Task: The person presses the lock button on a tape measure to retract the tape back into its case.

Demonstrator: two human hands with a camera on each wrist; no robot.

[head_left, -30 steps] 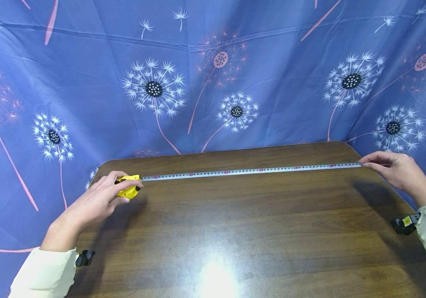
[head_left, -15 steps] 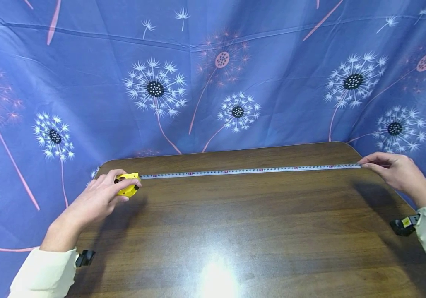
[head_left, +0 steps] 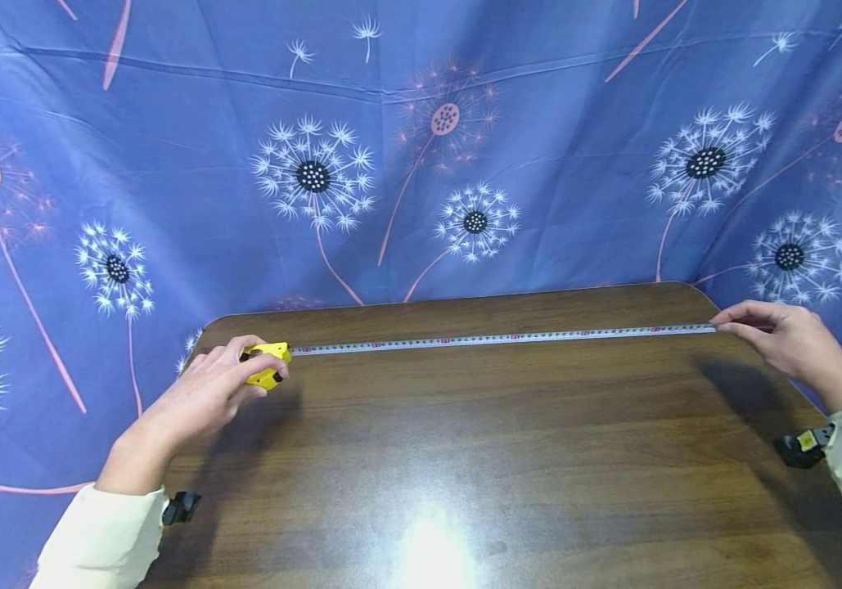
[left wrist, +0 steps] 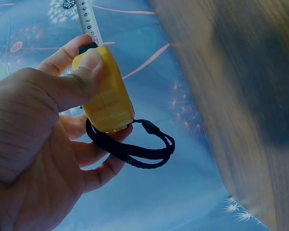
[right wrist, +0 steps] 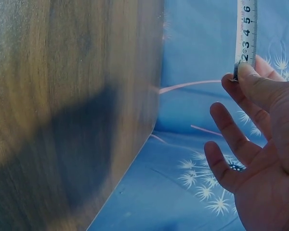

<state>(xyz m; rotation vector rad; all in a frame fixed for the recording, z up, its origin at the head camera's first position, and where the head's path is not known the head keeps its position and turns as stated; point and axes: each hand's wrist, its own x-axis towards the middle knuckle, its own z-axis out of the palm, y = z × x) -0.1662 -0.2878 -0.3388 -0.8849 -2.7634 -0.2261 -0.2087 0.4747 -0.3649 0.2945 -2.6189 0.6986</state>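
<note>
My left hand grips the yellow case of a tape measure near the table's left side. In the left wrist view the thumb presses on the yellow case, and a black wrist strap loops from its lower end. From the case a silver blade runs straight across to the right, stretched above the table. At its far end my right hand pinches the tip between thumb and index finger. Low numbers show on the blade in the right wrist view, with the other fingers loosely spread below.
A brown wood-grain table with rounded back corners lies under both hands. Behind it and along its sides hangs a blue cloth printed with dandelions. A bright glare spot shows on the table's front part.
The left hand and tape case have shifted slightly to the right, shortening the blade between the hands a little. The right hand keeps its pinch almost in place. The view has drifted slightly.
</note>
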